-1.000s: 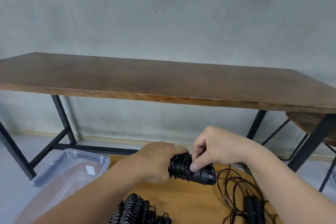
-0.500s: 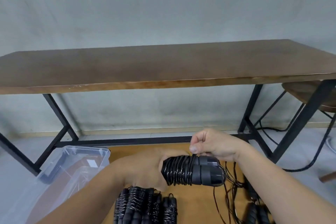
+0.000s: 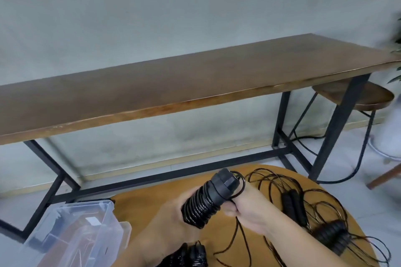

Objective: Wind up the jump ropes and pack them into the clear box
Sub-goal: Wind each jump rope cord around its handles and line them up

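Black cord-wound jump rope handles (image 3: 208, 198) sit between my hands: left hand (image 3: 173, 221) grips the coiled lower end, right hand (image 3: 245, 206) pinches the cord by the cap, above the round wooden bench (image 3: 152, 206).

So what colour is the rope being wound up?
Black, seen in the head view: the jump rope.

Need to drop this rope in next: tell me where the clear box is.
In the head view the clear box sits low on the left, beside the round wooden table, left of the left hand gripping the wound jump rope.
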